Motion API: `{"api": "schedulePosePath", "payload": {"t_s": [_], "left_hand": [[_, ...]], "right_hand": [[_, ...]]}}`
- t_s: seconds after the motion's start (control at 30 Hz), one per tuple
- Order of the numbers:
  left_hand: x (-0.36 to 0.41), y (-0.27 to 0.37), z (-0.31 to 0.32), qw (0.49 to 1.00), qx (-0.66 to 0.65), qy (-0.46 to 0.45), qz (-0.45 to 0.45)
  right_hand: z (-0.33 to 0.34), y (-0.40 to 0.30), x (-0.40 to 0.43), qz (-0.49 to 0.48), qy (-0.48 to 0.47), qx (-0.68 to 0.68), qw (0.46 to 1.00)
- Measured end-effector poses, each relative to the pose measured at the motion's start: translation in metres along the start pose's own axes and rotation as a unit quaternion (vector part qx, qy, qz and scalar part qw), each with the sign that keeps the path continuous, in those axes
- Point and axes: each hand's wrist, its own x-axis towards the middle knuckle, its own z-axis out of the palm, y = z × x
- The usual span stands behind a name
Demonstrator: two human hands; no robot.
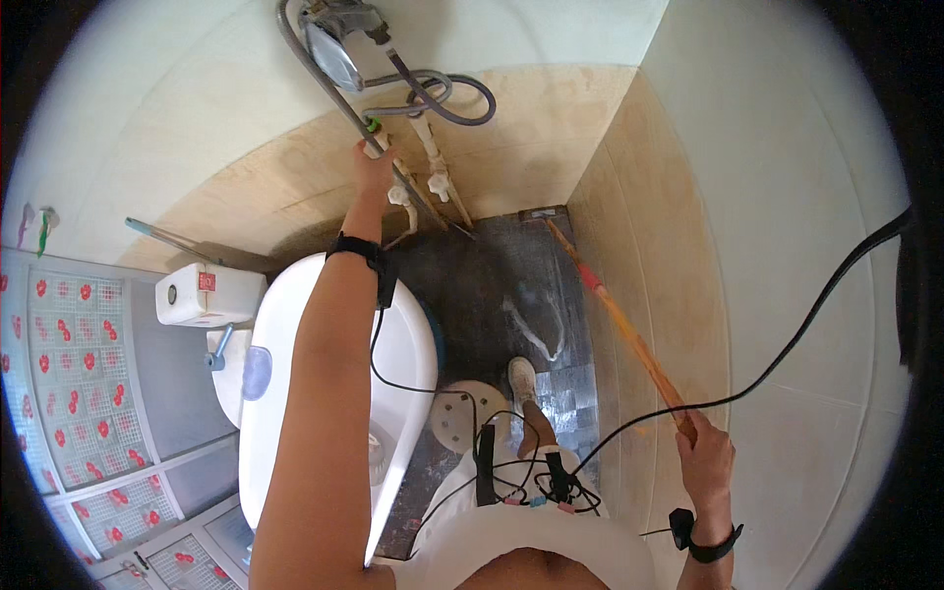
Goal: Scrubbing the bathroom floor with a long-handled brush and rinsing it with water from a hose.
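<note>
My left hand (375, 164) is closed around a grey flexible hose (317, 77) by the wall, below a chrome shower fitting (332, 51). Just above my fingers is a green fitting (372, 125). The hose runs down past two white pipe valves (438, 184), and its lower part points at the dark wet floor (472, 295). On the right, my right hand (706, 453) grips the upper end of a wooden pole (634, 339) with a red band. The pole slants down to the far corner, where its tip meets a dark flat piece (542, 214); I cannot tell whether that is a brush head or a drain.
A white bathtub (417, 324) stands to my left, with a white canister (214, 295) beyond it. A round white stool (470, 415) is near my foot. Black cables (782, 358) cross the right side. A flower-patterned door (81, 369) is at far left.
</note>
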Motion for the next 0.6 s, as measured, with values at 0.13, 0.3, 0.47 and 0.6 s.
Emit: {"api": "schedulePosePath", "payload": {"t_s": [0.13,0.3,0.47,0.6], "left_hand": [[-0.005,-0.01,0.004,0.998,0.003,-0.002,0.06],[0.016,0.012,-0.022,0.986,0.08,-0.101,0.107],[-0.045,-0.034,0.015,0.982,0.113,-0.151,-0.025],[-0.073,-0.081,0.025,0.985,0.031,-0.17,-0.005]], "right_hand": [[0.0,0.0,0.002,-0.002,-0.01,-0.011,1.0],[0.005,-0.001,0.001,0.002,-0.032,-0.037,0.999],[0.003,-0.001,-0.002,0.021,-0.024,-0.014,0.999],[0.004,0.001,-0.001,0.016,-0.035,-0.038,0.999]]}}
